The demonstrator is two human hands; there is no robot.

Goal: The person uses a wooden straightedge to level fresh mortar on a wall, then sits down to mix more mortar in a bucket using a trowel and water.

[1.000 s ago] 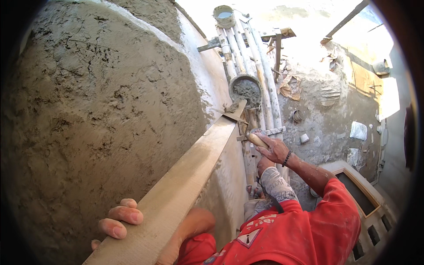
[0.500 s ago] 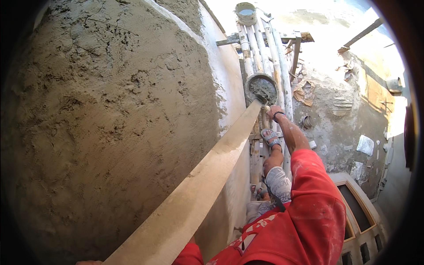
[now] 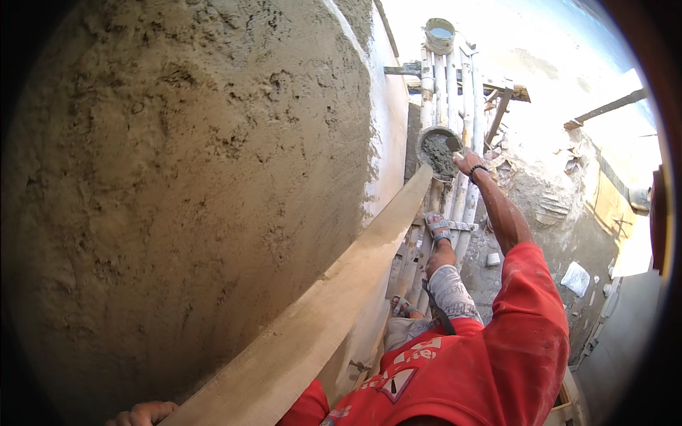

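Observation:
My right hand point(image 3: 470, 162), with a dark beaded band at the wrist, is closed on a trowel point(image 3: 452, 144), whose blade is in a round bucket point(image 3: 423, 142) of wet grey mortar point(image 3: 436, 150). My left hand point(image 3: 145, 415) grips a long pale wooden board point(image 3: 312, 298) at the lower left edge, its fingers partly cut off by the frame. The board runs diagonally up to the bucket's near side, alongside a wall point(image 3: 185, 199) coated in rough, damp brown-grey plaster.
My sandaled feet point(image 3: 439, 227) stand on a scaffold of white-stained poles point(image 3: 465, 106). A second bucket point(image 3: 440, 35) of liquid sits at its far end. Below lie debris and a white sack point(image 3: 575, 279). A dark beam point(image 3: 609, 108) juts in at the upper right.
My right hand has reached forward from the board's end, taking the trowel into the bucket. My left hand has dropped toward the lower edge. The whole view has shifted, the scaffold appearing farther right.

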